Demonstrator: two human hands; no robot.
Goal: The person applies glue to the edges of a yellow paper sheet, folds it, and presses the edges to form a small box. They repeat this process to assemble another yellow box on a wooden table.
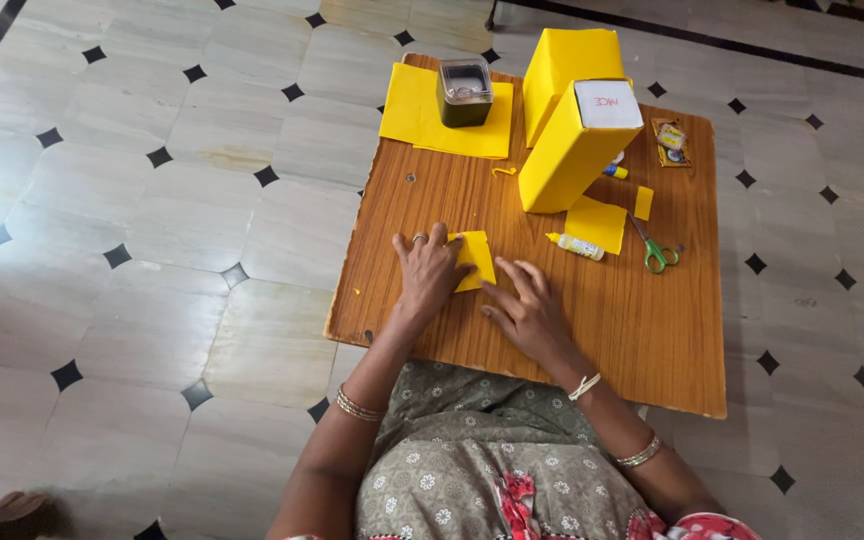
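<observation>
We note a wooden board (432,200) on the tiled floor (152,200). Far edge: yellow sheets (414,110), yellow box (572,150). Right side: glue bottle (579,246), green scissors (655,252).

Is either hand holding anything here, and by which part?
Nothing is gripped. Both hands press a small yellow paper piece flat on the wooden board: the left hand covers its left part, the right hand touches its lower right edge.
</observation>
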